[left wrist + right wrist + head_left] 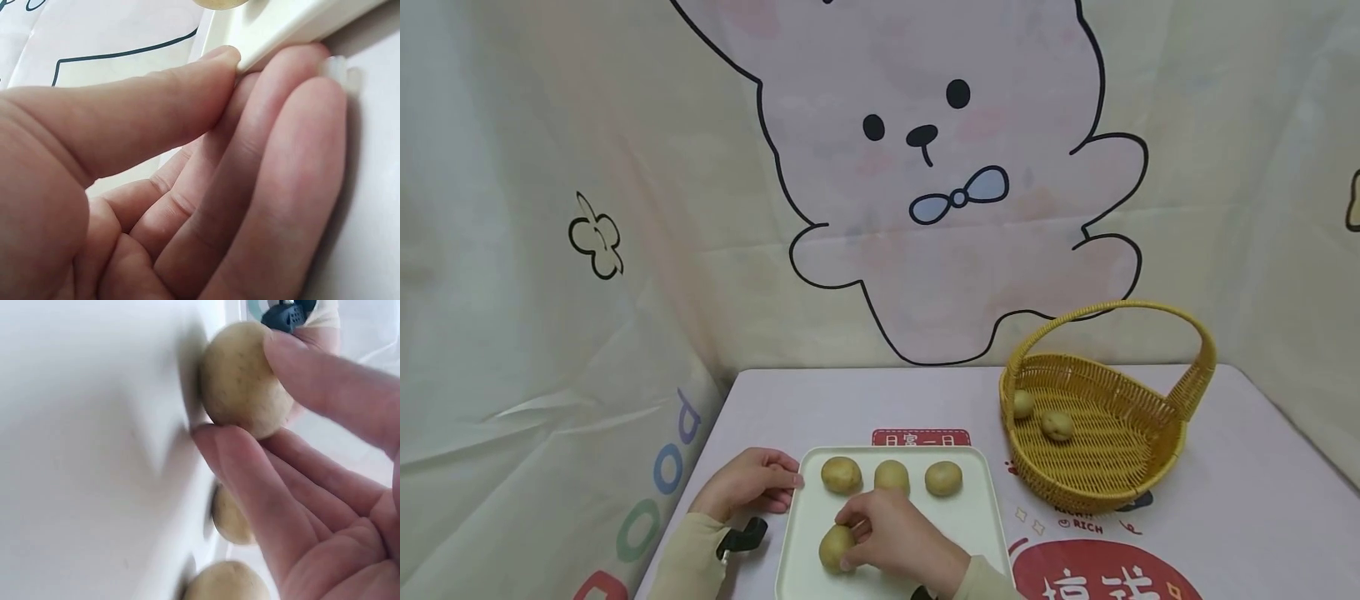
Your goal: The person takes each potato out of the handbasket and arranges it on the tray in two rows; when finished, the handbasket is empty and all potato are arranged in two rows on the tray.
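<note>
A white rectangular tray (pixel 992 533) lies on the table, with three potatoes in a row along its far side: a left one (pixel 841 475), a middle one (pixel 891 477) and a right one (pixel 943 478). At the tray's left edge my left hand (pixel 752 483) pinches the rim; in the left wrist view the thumb (pixel 156 106) meets it from one side, the curled fingers from the other. My right hand (pixel 898 537) holds a fourth potato (pixel 835 550) between thumb and fingers over the tray's near left part. The right wrist view shows this potato (pixel 240 381) close to the tray surface.
A yellow wicker basket (pixel 1120 400) with a tall handle stands at the back right and contains two potatoes (pixel 1057 426). Red printed lettering (pixel 1097 567) marks the tabletop right of the tray. A cartoon-printed cloth (pixel 940 275) hangs behind the table.
</note>
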Demonstrator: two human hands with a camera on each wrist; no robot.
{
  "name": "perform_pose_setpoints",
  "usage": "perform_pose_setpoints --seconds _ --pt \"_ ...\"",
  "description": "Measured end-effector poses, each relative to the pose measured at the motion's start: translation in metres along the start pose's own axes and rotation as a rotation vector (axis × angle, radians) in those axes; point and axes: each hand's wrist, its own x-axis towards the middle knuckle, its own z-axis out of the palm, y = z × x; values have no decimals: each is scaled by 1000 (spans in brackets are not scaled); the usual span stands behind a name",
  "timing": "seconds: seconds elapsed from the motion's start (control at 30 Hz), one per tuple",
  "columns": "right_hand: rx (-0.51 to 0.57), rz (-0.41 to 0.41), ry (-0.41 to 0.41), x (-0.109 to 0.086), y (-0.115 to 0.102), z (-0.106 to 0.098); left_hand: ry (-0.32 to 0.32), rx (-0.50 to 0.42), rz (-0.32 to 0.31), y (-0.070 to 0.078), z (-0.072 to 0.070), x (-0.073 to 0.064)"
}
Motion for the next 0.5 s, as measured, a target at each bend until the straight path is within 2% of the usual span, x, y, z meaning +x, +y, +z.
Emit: perform_pose_setpoints --seconds 0.23,0.5 --pt "-59 -40 19 3 0 7 -15 0 9 0 1 4" --pt "-97 -51 10 2 2 4 -1 7 12 -4 1 5"
